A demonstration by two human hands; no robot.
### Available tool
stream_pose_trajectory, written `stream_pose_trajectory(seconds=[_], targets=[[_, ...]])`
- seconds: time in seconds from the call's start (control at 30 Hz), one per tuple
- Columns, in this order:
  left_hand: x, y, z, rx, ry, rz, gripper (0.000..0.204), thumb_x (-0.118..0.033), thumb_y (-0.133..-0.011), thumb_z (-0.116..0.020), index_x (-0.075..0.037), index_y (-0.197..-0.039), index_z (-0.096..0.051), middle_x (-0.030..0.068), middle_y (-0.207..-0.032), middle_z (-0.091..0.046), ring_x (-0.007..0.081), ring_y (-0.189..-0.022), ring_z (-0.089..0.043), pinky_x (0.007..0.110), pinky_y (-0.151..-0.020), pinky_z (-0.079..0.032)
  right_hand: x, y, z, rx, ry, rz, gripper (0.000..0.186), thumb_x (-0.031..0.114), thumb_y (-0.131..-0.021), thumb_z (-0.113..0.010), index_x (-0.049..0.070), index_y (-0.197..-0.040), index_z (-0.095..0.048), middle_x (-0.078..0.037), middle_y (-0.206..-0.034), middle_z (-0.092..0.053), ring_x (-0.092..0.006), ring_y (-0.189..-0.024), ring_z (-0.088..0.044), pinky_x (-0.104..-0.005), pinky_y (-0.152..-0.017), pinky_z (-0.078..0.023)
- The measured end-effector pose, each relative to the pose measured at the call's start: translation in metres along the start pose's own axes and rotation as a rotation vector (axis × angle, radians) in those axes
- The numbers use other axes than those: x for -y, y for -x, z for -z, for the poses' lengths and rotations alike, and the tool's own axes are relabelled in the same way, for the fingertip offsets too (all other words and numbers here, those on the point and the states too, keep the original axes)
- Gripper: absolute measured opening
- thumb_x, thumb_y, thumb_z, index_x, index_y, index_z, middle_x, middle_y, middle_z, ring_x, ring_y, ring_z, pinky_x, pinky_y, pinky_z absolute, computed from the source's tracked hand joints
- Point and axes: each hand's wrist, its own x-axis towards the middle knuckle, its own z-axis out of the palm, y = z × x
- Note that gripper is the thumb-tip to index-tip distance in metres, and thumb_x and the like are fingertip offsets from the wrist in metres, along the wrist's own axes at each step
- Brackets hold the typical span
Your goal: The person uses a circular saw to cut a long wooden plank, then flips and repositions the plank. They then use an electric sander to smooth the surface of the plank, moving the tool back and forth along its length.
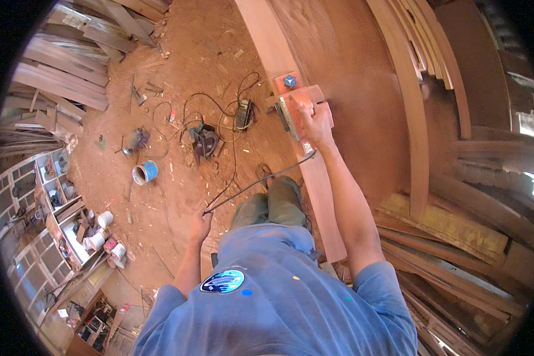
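Note:
An orange power planer (pixel 310 93) with a blue front knob rests on a long pale board (pixel 258 32) at upper center right, dusted with reddish powder. My right hand (pixel 316 124) is closed on the top handle of the planer. A black cord (pixel 252 184) runs from the planer's rear diagonally down to the left. My left hand (pixel 201 218) is closed around that cord at waist height, apart from the board.
Circular saw (pixel 204 139), dark tool (pixel 243 114), blue bucket (pixel 146 172) and loose cords lie on the dusty floor (pixel 172 71). Stacked planks (pixel 59 77) fill the upper left; a cluttered shelf (pixel 64 202) stands left; boards (pixel 451 231) lie along the right.

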Motion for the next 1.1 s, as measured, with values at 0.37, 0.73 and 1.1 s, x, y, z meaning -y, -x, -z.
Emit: stream_pose_trajectory(seconds=[0.37, 0.73, 1.1], targets=[[-0.075, -0.090, 0.062, 0.027, -0.074, 0.055, 0.034, -0.033, -0.097, -0.064, -0.002, -0.109, -0.072, 0.0229, -0.103, -0.072, 0.0364, -0.102, -0.069, 0.043, -0.089, -0.052, 0.028, -0.153, -0.045, -0.065, 0.149, 0.172, 0.053, 0.043, -0.098, -0.062, -0.002, -0.070, -0.063, -0.004, -0.052, -0.055, -0.0120, -0.048, -0.056, -0.0320, -0.047, -0.044], [-0.165, -0.201, 0.103, -0.007, 0.045, 0.162, 0.037, -0.036, -0.098, -0.063, -0.001, -0.108, -0.071, 0.0226, -0.100, -0.072, 0.0357, -0.096, -0.070, 0.043, -0.084, -0.052, 0.061, -0.364, -0.123, -0.131, 0.257, 0.149, 0.050, 0.047, -0.097, -0.061, -0.001, -0.085, -0.070, -0.008, -0.054, -0.061, -0.0174, -0.052, -0.063, -0.0362, -0.051, -0.049], [-0.234, -0.257, 0.102, -0.099, 0.272, 0.018, 0.029, -0.030, -0.098, -0.066, -0.002, -0.104, -0.069, 0.0145, -0.086, -0.067, 0.0251, -0.079, -0.064, 0.038, -0.073, -0.051, 0.149, -0.549, -0.187, 0.038, -0.017, 0.071, 0.054, 0.053, -0.093, -0.061, 0.001, -0.100, -0.070, -0.018, -0.086, -0.070, -0.0286, -0.077, -0.069, -0.0410, -0.069, -0.055]])
